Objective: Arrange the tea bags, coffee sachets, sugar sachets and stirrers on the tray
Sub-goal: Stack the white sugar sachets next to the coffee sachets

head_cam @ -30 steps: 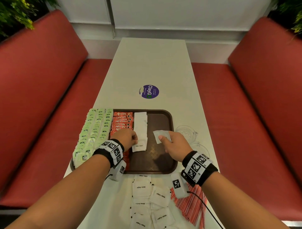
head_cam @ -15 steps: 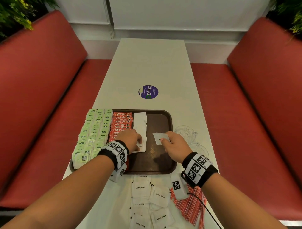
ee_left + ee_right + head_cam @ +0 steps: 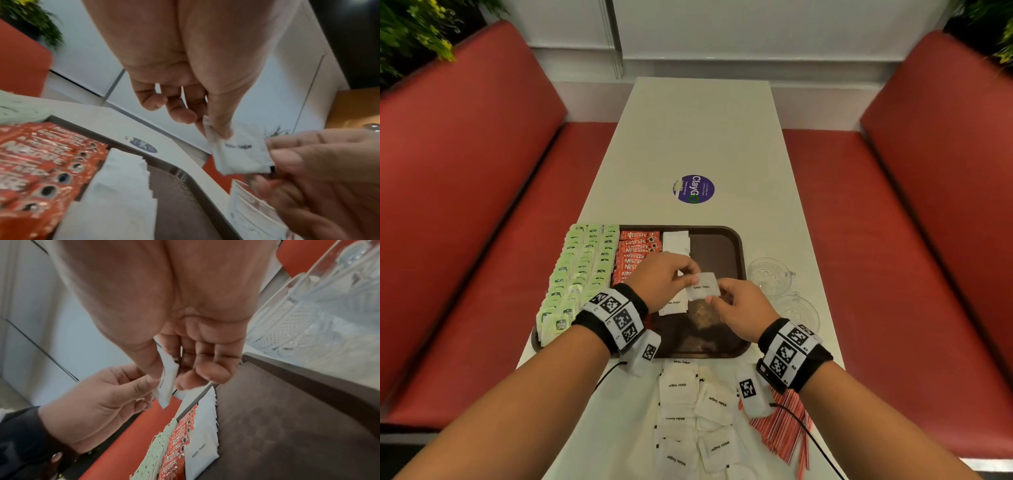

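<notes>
Head view, item one: small white paper sugar sachet [image 3: 703,287], printed "White Sugar", held above the middle of the dark brown plastic tray [image 3: 734,246]. Your left hand [image 3: 666,279] now pinches its left edge with thumb and fingers, and your right hand [image 3: 741,310] pinches its right edge; each grip is closed on that one sachet. A second ago the right hand alone carried it while the left pressed on the laid sugar row, so this reads as a hand-over or straightening before it joins the row.

Item two: row of white sugar sachets [image 3: 677,241] on the tray, overlapping, part-built. Beside it, red coffee sachets [image 3: 637,247], then pale green tea bags [image 3: 582,270] spilling over the left rim.

Item three: loose sugar sachets [image 3: 681,387] and red-and-white striped stirrers [image 3: 782,431] on the white surface [image 3: 702,137], near the tray's front edge, not yet placed.

Hard to make out: your hands cover the middle of the sugar row; the pile and stirrers run off the bottom edge, so no count is possible. Two clear glass cups [image 3: 770,275] stand right of the tray, faint. Wrist views are blurred.
</notes>
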The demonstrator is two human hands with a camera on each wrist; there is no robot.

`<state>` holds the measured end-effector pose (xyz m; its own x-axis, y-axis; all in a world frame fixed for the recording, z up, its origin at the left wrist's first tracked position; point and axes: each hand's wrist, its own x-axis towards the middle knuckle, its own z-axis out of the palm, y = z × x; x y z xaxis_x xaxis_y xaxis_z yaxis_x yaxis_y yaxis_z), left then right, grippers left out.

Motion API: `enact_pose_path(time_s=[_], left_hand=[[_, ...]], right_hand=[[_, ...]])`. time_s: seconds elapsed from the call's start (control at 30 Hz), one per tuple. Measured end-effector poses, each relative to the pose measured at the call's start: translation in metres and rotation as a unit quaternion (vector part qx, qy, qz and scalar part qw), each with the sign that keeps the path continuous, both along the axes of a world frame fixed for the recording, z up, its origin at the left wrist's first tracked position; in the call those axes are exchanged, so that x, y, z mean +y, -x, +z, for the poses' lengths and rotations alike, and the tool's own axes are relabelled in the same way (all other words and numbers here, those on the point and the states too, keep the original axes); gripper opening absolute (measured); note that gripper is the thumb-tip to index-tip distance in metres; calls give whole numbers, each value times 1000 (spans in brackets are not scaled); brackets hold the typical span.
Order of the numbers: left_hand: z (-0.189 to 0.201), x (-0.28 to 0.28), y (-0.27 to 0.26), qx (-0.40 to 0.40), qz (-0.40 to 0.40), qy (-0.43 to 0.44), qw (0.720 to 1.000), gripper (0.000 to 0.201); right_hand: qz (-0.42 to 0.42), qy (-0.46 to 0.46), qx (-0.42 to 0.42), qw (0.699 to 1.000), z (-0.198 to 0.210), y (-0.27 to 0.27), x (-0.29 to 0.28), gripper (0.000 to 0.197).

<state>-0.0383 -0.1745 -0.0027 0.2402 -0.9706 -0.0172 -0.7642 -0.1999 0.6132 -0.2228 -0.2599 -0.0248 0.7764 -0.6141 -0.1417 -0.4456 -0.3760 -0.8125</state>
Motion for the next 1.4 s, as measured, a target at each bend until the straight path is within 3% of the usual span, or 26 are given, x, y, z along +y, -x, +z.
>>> enact_pose_path(time_s=[0.13, 0.27, 0.4, 0.57, 0.7, 0.8, 0.97, 1.1, 1.3, 1.4], left_hand=[[-14, 5, -24, -34, 92, -58, 993, 5], [-29, 9, -30, -79, 55, -188, 977, 9], [-42, 8, -23, -124, 49, -233, 963, 12], [-46, 4, -17, -170, 82, -211, 959, 17], [-49, 5, -5, -183, 40, -242, 952, 27], [-49, 6, 0, -202, 24, -262, 944, 30], [-39, 11, 9, -214, 23, -247, 945, 32], [-28, 30, 26, -190, 5, -196, 962, 25], [-23, 67, 60, -130, -71, -186, 971, 15], [-28, 79, 67, -93, -76, -212, 970, 22]], right_hand=[[17, -21, 24, 999, -7, 10, 3, 23], [70, -34, 81, 994, -9, 22, 9, 23], [119, -16, 121, 985, -9, 29, 19, 30], [198, 59, 209, 956, -12, 34, 36, 36], [241, 111, 290, 919, -19, 37, 51, 52], [253, 137, 318, 903, -22, 38, 57, 52], [257, 133, 331, 898, -20, 37, 62, 42], [248, 140, 320, 904, -17, 38, 61, 29], [228, 143, 292, 918, -20, 45, 63, 43], [241, 142, 296, 914, -19, 48, 63, 41]])
